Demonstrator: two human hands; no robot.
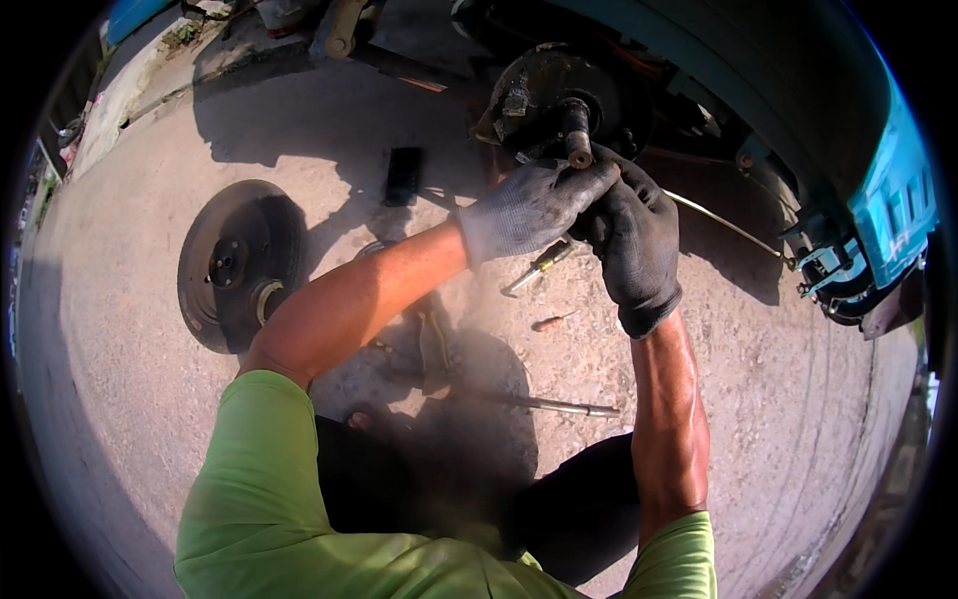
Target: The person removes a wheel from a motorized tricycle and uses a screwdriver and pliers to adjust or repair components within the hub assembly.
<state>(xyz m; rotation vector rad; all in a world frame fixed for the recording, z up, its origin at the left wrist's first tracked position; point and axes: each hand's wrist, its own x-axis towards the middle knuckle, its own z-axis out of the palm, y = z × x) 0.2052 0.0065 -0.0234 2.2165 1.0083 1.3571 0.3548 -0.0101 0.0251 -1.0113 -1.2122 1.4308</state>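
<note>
At the top centre, a metal axle shaft sticks out of a round, dirty brake backing plate. My left hand, in a grey knit glove, comes in from the left with its fingers closed just below the shaft end. Beside it, my right hand, in a darker glove, has its fingers curled close to the left fingertips. Both hands meet at the shaft's lower end. Whatever lies between the fingers is hidden by the gloves.
A dark brake drum lies on the concrete at left. A black flat rectangle, a screwdriver, a small orange-handled tool and a metal bar lie around. Blue vehicle bodywork overhangs the right side.
</note>
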